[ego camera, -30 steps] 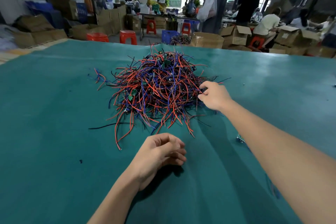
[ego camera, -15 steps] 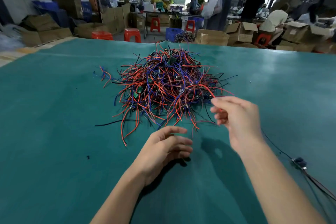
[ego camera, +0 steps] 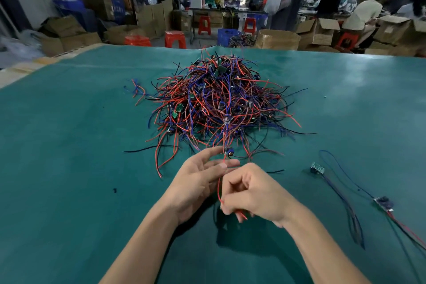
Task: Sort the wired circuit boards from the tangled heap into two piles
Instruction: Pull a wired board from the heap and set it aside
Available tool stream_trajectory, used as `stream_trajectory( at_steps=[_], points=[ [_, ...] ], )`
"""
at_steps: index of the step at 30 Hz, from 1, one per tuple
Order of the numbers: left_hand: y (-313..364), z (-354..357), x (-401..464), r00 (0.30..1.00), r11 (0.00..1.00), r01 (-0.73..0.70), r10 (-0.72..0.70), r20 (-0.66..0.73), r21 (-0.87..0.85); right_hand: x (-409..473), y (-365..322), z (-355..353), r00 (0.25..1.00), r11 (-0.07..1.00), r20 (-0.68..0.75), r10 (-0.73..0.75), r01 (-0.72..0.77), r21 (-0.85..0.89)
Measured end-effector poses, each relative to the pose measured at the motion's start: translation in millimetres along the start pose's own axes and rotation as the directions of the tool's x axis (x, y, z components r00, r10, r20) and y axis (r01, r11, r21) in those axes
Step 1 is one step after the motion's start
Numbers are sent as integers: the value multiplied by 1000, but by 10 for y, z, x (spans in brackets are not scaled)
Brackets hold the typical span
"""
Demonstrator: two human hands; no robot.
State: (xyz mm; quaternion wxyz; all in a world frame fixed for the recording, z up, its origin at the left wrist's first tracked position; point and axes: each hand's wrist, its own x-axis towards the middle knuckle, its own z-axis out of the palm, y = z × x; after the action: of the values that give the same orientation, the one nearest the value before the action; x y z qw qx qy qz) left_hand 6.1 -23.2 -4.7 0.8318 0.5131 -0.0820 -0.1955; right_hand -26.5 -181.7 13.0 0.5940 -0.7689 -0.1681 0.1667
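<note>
A tangled heap (ego camera: 221,108) of red, blue and black wires with small circuit boards lies mid-table on the green mat (ego camera: 69,168). My right hand (ego camera: 253,193) pinches a red wire (ego camera: 219,189) that runs up to a small board (ego camera: 230,151) at the heap's near edge. My left hand (ego camera: 198,180) is beside it, fingers fairly straight, fingertips touching that same wire just below the board. To the right lie two separated wired boards, one (ego camera: 317,167) with blue wires and one (ego camera: 383,203) with red and dark wires.
A loose bit of red and blue wire (ego camera: 137,90) lies left of the heap, and a small dark scrap (ego camera: 114,190) sits on the mat. Cardboard boxes (ego camera: 318,30), red stools (ego camera: 175,39) and seated people fill the room beyond the table's far edge.
My right hand left the heap's right side and drew back toward me, pulling a red wire with its board out. My left hand rose and met the wire.
</note>
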Motion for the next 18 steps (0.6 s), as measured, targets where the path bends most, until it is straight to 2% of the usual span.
stream_trajectory(
  at_steps=[2,3,4,5,6,7,8,9,12,14,18],
  points=[
    [-24,-8,10,1000,1000,-9,9,-30,14,-13,-11,5,998,999,68,11,-8,-36],
    [-32,-14,19,999,1000,-19,19,-46,14,-7,-6,3,999,999,50,3,0,-54],
    [-37,-21,27,998,999,-30,31,-61,17,6,7,-6,999,997,-36,-11,8,-70],
    [-38,-26,33,996,999,-41,43,-73,24,27,31,-20,982,995,-186,-31,13,-98],
    [-38,-29,34,995,998,-48,51,-83,33,51,62,-47,927,991,-370,-56,8,-130],
    [-42,-32,33,995,998,-53,57,-88,43,79,92,-75,838,989,-540,-81,-1,-151],
    [-43,-31,29,994,997,-56,61,-87,58,102,112,-96,760,990,-644,-84,-11,-142],
    [-45,-28,20,994,995,-59,65,-82,77,124,129,-103,734,995,-676,-65,-7,-104],
    [-56,-11,6,995,988,-76,83,-49,133,181,132,-33,788,1000,-616,-3,0,-4],
    [-61,-7,8,994,985,-87,95,-46,152,195,113,-12,792,991,-608,56,31,133],
    [-64,-11,14,991,984,-93,107,-84,154,174,49,-122,751,903,-645,144,167,397]
  ],
)
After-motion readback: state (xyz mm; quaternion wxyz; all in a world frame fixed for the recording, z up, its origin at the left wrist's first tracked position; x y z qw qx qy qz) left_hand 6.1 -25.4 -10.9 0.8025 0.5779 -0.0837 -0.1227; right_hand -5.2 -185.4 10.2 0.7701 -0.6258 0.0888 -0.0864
